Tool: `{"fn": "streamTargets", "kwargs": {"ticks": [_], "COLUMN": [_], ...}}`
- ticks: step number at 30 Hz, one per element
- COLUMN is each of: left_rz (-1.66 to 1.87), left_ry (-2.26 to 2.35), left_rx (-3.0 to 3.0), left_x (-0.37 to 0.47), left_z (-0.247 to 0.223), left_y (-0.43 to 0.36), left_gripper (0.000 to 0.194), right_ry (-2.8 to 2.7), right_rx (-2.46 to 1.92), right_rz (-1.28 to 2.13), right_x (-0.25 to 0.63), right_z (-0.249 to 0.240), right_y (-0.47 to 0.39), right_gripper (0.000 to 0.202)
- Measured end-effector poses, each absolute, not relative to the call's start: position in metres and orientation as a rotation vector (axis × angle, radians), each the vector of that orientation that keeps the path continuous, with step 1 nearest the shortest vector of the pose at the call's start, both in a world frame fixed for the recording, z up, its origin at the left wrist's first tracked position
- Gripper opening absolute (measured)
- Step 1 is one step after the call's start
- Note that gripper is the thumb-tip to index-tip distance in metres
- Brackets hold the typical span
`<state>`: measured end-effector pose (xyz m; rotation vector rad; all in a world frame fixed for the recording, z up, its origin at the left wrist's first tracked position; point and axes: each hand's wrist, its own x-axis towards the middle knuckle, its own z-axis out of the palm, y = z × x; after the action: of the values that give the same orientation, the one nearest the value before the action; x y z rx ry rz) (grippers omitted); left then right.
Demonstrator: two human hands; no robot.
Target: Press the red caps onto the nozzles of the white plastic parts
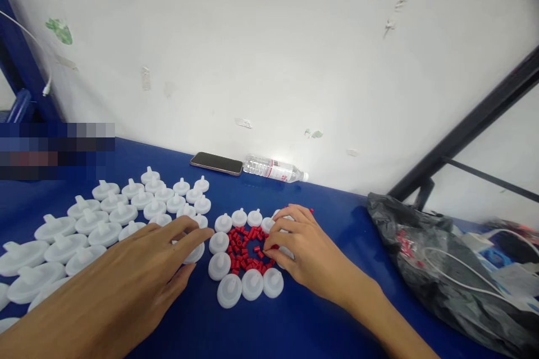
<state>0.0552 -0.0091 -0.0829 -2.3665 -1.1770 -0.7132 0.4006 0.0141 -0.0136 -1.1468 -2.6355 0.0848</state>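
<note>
White discs (229, 290) edge red tubes (251, 264); blue tabletop (236, 331) in front; left fingers (197, 238) parted; right fingers (281, 238) curled, pinch unclear.

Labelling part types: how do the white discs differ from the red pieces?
Size: the white discs are far larger than the red pieces.
Shape: the discs are flat and round with a stem; the red pieces are short cylinders.
Layout: some discs surround a cluster; most red pieces make up that cluster.
Shared: both lie on the blue table.
</note>
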Motion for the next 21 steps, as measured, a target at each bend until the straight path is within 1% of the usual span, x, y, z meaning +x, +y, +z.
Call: {"fn": "streamTargets", "kwargs": {"ticks": [2,4,6,8,10,13,16,19,21], "left_rz": [-0.764,-0.835,-0.907,-0.943,-0.929,-0.925,-0.967,-1.045,-1.098], "left_ry": [-1.156,-1.058,-0.975,-0.988,-1.001,-0.993,-0.977,-0.901,-0.881], "left_rx": [-2.358,-2.388,-2.440,-2.477,-2.483,-2.437,-2.432,-2.465,-2.477], "left_x": [0.059,0.064,0.068,0.072,0.075,0.079,0.084,0.088,0.090], "left_z": [-0.074,-0.061,-0.050,-0.045,-0.047,-0.055,-0.064,-0.069,-0.070], "left_y": [-0.011,-0.011,-0.011,-0.012,-0.015,-0.021,-0.026,-0.029,-0.030], "left_gripper": [0.053,0.054,0.053,0.058,0.066,0.078,0.083,0.082,0.084], "right_ry": [-2.651,-2.622,-2.546,-2.437,-2.329,-2.225,-2.183,-2.130,-2.090], "right_rx": [-1.120,-1.080,-1.020,-0.957,-0.903,-0.839,-0.787,-0.785,-0.805], "right_rz": [0.066,0.070,0.125,0.218,0.306,0.399,0.516,0.649,0.736], "right_x": [0.401,0.402,0.403,0.403,0.400,0.393,0.385,0.379,0.377], "right_z": [-0.014,-0.013,-0.011,-0.009,-0.008,-0.011,-0.014,-0.013,-0.012], "right_y": [0.016,0.017,0.015,0.012,0.008,0.002,-0.002,-0.005,-0.007], "right_gripper": [0.012,0.012,0.012,0.010,0.006,0.011,0.012,0.021,0.024]}}
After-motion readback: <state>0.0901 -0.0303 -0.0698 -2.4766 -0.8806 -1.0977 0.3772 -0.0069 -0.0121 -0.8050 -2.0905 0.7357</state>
